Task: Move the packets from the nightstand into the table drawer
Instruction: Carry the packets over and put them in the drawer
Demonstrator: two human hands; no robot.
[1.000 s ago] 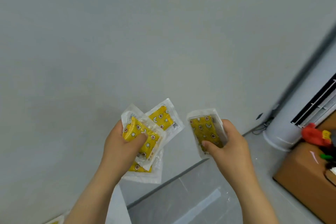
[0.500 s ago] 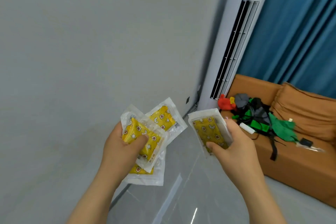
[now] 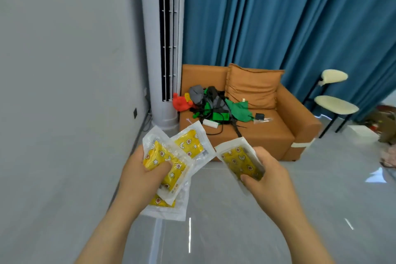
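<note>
My left hand [image 3: 139,178] grips a fan of three clear packets [image 3: 188,146] with yellow patterned contents, thumb pressed on the top one. My right hand [image 3: 265,180] holds a separate packet [image 3: 237,161] of the same kind, thumb on its lower edge. Both hands are raised in front of me, about a hand's width apart, over the floor. Neither the nightstand nor the table drawer is in view.
A grey wall [image 3: 64,92] runs along the left. A white tower air conditioner [image 3: 165,49] stands in the corner beside an orange sofa [image 3: 267,130] strewn with clothes and straps. Blue curtains [image 3: 278,17] hang behind. A cream-seated chair [image 3: 336,107] stands right. Glossy grey floor [image 3: 278,231] lies ahead.
My view has swung right from the bare wall to the air conditioner, sofa, curtains and chair. Both hands keep the same hold on the packets.
</note>
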